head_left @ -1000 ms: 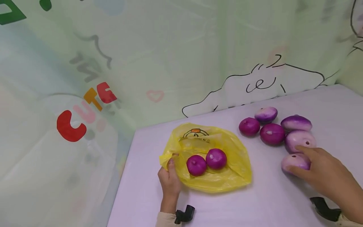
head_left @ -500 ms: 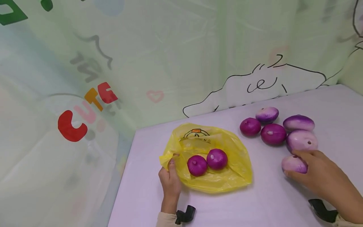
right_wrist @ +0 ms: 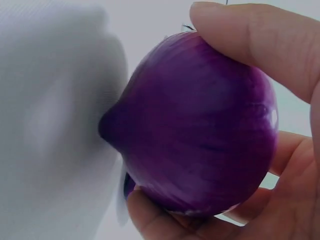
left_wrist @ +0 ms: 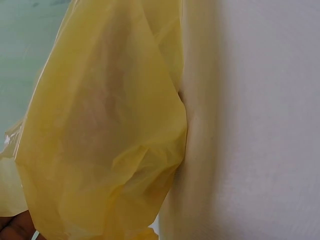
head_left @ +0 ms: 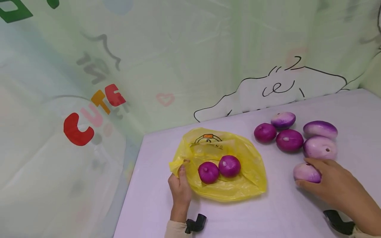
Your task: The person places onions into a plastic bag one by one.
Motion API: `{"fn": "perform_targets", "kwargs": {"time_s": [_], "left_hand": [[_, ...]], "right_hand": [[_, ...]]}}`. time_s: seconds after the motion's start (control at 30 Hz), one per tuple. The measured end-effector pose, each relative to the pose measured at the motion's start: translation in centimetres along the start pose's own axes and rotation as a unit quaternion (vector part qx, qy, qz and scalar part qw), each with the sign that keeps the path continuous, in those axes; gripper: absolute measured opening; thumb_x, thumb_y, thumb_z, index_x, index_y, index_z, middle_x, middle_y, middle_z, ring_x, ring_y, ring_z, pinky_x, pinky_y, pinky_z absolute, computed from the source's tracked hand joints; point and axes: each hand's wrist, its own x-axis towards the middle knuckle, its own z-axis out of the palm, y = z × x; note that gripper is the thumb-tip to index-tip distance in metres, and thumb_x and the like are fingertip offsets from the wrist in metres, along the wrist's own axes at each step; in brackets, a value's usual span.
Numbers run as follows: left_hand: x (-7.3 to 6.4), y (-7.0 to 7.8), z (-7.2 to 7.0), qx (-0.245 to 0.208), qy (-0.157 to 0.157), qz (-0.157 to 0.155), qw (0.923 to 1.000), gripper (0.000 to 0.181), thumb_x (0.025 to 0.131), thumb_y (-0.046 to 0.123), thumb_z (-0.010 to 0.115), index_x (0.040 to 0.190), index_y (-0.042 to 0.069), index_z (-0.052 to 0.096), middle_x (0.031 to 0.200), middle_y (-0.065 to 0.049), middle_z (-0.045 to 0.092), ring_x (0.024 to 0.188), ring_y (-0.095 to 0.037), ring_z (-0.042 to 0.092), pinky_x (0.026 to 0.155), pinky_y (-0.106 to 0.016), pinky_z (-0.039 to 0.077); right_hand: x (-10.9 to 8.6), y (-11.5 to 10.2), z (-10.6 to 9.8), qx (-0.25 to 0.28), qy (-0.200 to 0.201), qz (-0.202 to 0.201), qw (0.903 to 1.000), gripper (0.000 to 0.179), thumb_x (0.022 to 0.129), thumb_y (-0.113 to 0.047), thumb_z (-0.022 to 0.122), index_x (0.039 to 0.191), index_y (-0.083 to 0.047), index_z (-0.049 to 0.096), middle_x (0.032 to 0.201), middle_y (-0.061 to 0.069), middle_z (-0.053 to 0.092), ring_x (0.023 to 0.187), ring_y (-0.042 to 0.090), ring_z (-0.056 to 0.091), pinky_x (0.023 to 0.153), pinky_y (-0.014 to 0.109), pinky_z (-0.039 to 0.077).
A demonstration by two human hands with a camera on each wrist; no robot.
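My right hand grips a pale purple onion between thumb and fingers, at the near side of a loose group. In the right wrist view this onion shows a deep purple side with a pointed tip, close over the white surface. On the left, my left hand pinches the edge of a yellow plastic bag spread open on the table. Two magenta onions, one beside the other, lie inside its mouth. The bag fills much of the left wrist view and hides most of that hand.
Several more onions lie at the right: two magenta ones, a two-tone one behind them, a long purple one and a pale one. A printed curtain hangs behind the white table.
My right hand has closed round the near pale onion and drawn it slightly left, apart from the pale onion behind. The left hand keeps its hold on the bag.
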Motion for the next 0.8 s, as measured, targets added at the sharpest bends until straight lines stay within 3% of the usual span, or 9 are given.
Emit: {"fn": "perform_targets", "kwargs": {"time_s": [0.5, 0.8], "left_hand": [[0.0, -0.1, 0.0, 0.018, 0.0, -0.002, 0.9998, 0.03, 0.11, 0.007, 0.043, 0.117, -0.002, 0.071, 0.122, -0.012, 0.073, 0.116, -0.023, 0.066, 0.104, -0.019, 0.05], [0.0, 0.2, 0.1, 0.002, -0.01, -0.009, 0.9999, 0.032, 0.111, 0.008, 0.041, 0.121, -0.003, 0.069, 0.123, -0.013, 0.072, 0.119, -0.025, 0.064, 0.105, -0.021, 0.049]], "right_hand": [[-0.5, -2.3, -1.2, 0.002, 0.032, -0.003, 0.9995, 0.088, 0.08, -0.03, 0.09, 0.145, 0.01, 0.047, 0.135, 0.046, 0.041, 0.119, 0.066, 0.039, 0.094, 0.084, 0.033], [-0.3, -3.2, -1.5, 0.018, 0.064, -0.028, 0.9974, 0.085, 0.077, -0.032, 0.092, 0.141, 0.008, 0.053, 0.135, 0.04, 0.049, 0.117, 0.061, 0.045, 0.092, 0.081, 0.036]]}}
